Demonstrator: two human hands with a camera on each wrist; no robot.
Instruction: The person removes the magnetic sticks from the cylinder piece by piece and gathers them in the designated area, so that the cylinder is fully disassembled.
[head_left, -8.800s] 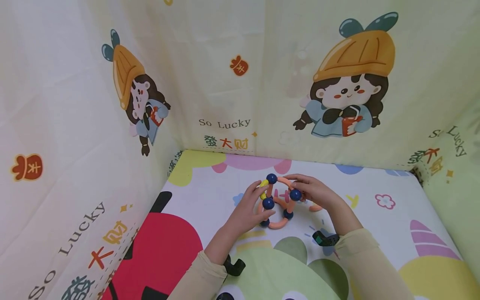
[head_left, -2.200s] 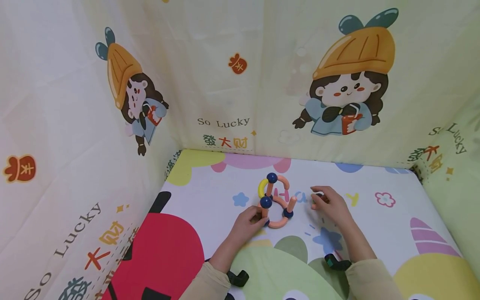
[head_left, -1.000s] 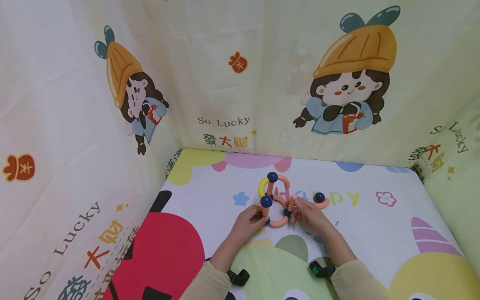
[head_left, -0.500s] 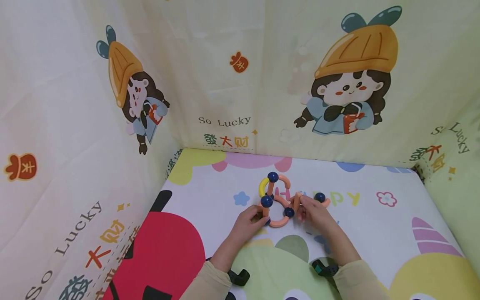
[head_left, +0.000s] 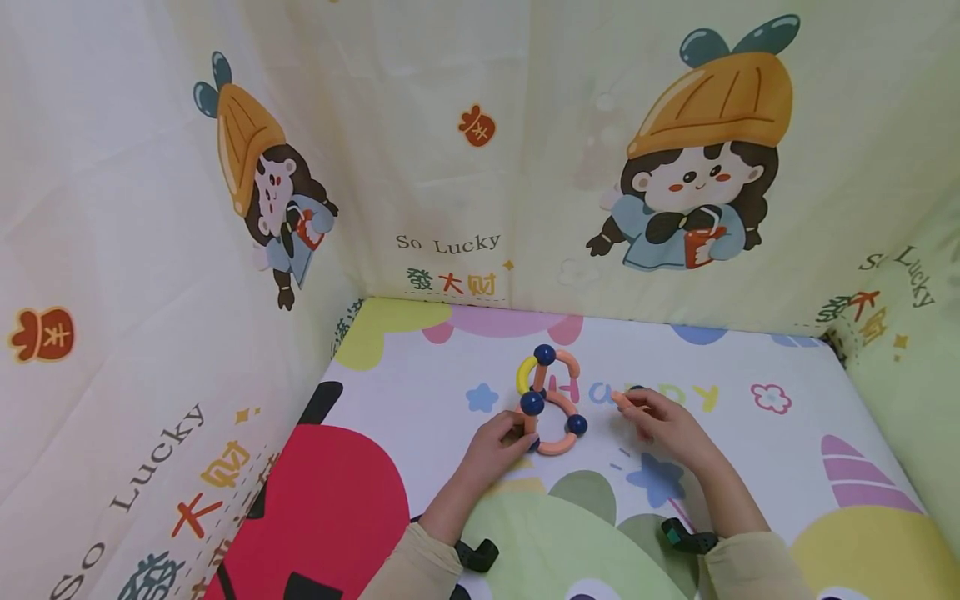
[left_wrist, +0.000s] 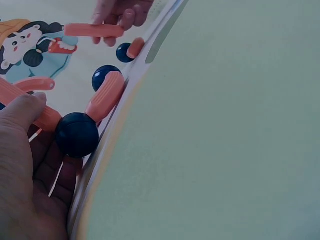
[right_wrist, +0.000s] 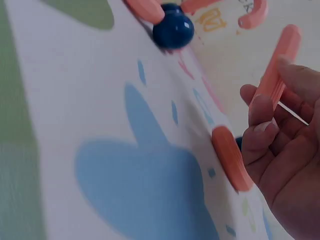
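A magnetic ball-and-rod structure of navy balls and orange rods stands on the mat; its lower ring is made of curved rods (head_left: pixel 556 447). My left hand (head_left: pixel 495 450) pinches an upright orange rod (head_left: pixel 529 423) at the near left of the ring, below a navy ball (head_left: pixel 532 403). A yellow curved rod (head_left: pixel 523 375) and an orange one (head_left: pixel 572 362) join the top ball (head_left: pixel 544 355). The right-hand ball (head_left: pixel 576 424) of the ring bears no upright. Right of it, my right hand (head_left: pixel 667 425) holds a loose straight orange rod (right_wrist: pixel 282 62) between thumb and fingers, above the mat.
A loose curved orange rod (right_wrist: pixel 231 157) lies on the mat beneath my right hand, beside a navy ball (left_wrist: pixel 124 52). Patterned cloth walls (head_left: pixel 442 183) rise behind and at both sides. Each wrist wears a black camera mount (head_left: pixel 477 556).
A ball and curved rods at the structure's upper right came away earlier. Since then my right hand has pulled the straight upright off the right-hand ball and moved right with it. My left hand stays put.
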